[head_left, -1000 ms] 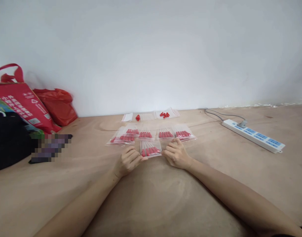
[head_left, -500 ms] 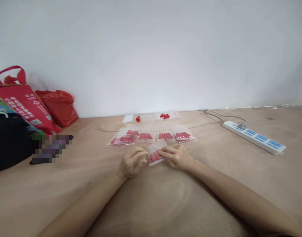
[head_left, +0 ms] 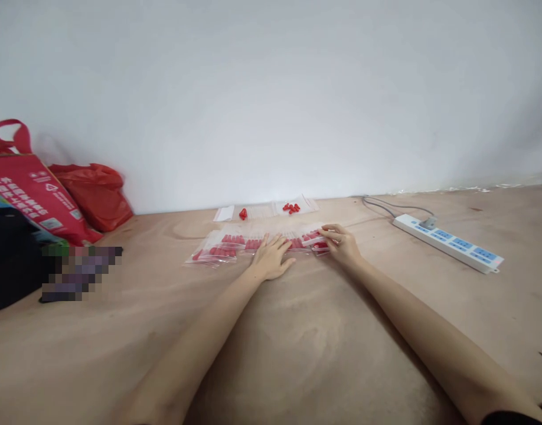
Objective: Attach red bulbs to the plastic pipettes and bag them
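Note:
My right hand (head_left: 340, 245) pinches the edge of a small clear zip bag (head_left: 312, 237) holding slim pieces with red ends, over the right end of a row of similar bags. My left hand (head_left: 271, 258) lies with fingers spread over the middle of that row, touching the bags there and partly hiding them. To its left is an overlapping group of filled zip bags (head_left: 215, 252) with red-ended pieces inside. Farther back, by the wall, a flat clear bag (head_left: 304, 204) has several loose red pieces (head_left: 291, 208) on it. Another small red cluster (head_left: 243, 213) sits to the left.
A white power strip (head_left: 448, 242) with a plugged-in grey cable lies on the wooden surface at right. At left stand a red tote bag (head_left: 36, 192), a red plastic bag (head_left: 94, 192) and a black item (head_left: 14, 262). A pixelated dark object (head_left: 82, 274) lies beside them.
The zip bag held in front of me has moved forward and right with my right hand to the row's end. My left hand has moved forward and flattened over the row's middle.

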`<state>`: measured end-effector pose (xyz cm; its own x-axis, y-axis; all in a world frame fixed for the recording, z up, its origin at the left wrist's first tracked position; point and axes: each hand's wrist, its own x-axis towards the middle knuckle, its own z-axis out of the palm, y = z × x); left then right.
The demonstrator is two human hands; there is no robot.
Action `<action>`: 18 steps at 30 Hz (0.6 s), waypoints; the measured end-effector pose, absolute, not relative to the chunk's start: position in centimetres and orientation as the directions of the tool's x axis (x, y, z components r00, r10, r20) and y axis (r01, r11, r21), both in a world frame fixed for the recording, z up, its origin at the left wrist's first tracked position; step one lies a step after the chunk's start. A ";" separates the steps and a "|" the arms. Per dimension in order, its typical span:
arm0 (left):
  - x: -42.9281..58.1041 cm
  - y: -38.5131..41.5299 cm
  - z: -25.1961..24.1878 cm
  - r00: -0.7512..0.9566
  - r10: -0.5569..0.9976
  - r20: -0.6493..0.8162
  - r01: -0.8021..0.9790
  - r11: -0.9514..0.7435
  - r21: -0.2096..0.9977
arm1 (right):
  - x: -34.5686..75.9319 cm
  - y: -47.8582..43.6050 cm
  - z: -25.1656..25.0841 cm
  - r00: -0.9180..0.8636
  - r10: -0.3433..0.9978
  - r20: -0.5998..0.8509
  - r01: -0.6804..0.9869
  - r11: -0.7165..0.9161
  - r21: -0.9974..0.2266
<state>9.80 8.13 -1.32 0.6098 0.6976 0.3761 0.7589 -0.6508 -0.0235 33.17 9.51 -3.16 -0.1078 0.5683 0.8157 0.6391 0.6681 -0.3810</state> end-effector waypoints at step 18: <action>3.1 0.1 -1.9 0.555 0.584 0.592 0.628 -0.761 0.162 | 30.1 5.4 -1.9 -0.406 0.557 0.724 0.739 0.666 -0.098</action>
